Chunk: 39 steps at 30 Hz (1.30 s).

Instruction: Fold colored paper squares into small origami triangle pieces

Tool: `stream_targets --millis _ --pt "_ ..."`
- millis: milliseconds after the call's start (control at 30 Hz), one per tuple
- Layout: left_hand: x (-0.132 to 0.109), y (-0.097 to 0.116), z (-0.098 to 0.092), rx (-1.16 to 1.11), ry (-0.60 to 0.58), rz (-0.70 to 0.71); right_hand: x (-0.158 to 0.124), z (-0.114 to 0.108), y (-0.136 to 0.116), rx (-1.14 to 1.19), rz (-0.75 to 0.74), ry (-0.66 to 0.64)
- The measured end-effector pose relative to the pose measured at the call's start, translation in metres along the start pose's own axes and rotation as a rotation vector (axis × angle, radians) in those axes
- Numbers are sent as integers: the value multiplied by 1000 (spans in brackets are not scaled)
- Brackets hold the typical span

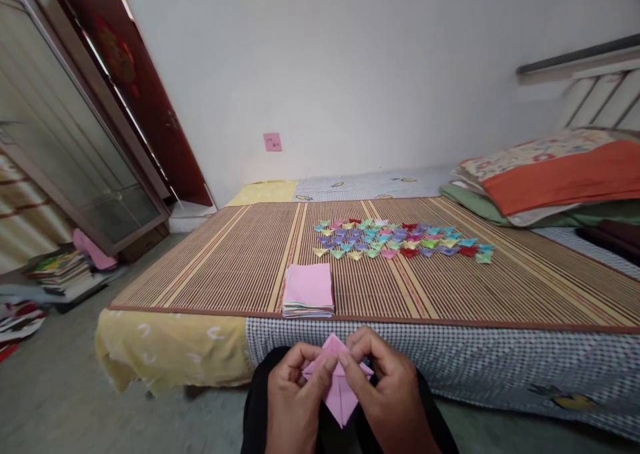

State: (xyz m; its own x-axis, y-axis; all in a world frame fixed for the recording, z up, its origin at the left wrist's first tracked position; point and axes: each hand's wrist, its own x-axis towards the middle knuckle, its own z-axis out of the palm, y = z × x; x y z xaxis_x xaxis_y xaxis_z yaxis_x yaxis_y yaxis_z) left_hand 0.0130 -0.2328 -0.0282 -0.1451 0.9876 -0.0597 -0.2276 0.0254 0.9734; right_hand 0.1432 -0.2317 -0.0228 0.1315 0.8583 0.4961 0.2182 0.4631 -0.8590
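Observation:
A partly folded pink paper (339,389) is pinched between both my hands, low in the middle of the view, above my lap. My left hand (293,394) grips its left side with thumb and fingers closed. My right hand (387,384) pinches its upper right flap. On the striped bamboo mat (225,261) just beyond lies a stack of square papers (309,291) with a pink sheet on top. Further back on the mat, several small folded paper pieces (400,239) in many colours lie in rows.
The mat covers a bed with a checkered sheet (500,361) and a yellow cloth (170,347). Pillows and folded bedding (555,174) sit at the right. A glass-door cabinet (75,147) and piled books (63,271) stand on the floor at the left.

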Motion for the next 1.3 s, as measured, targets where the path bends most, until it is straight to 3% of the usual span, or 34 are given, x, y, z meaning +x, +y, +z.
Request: stream_targets --millis 133,367,733,1067,1300 --pt "7 -2 -8 58 -110 -16 4 -3 -1 49 48 -66" --pt "8 -1 -11 78 -159 -28 11 -8 -2 212 131 -151" --pt "0 11 2 45 -94 4 0 -1 0 145 134 -54" --pt "4 2 -6 -24 -111 -60 0 0 -6 198 146 -34" --pt "3 0 -6 -22 -75 -12 1 1 -4 190 135 -35"
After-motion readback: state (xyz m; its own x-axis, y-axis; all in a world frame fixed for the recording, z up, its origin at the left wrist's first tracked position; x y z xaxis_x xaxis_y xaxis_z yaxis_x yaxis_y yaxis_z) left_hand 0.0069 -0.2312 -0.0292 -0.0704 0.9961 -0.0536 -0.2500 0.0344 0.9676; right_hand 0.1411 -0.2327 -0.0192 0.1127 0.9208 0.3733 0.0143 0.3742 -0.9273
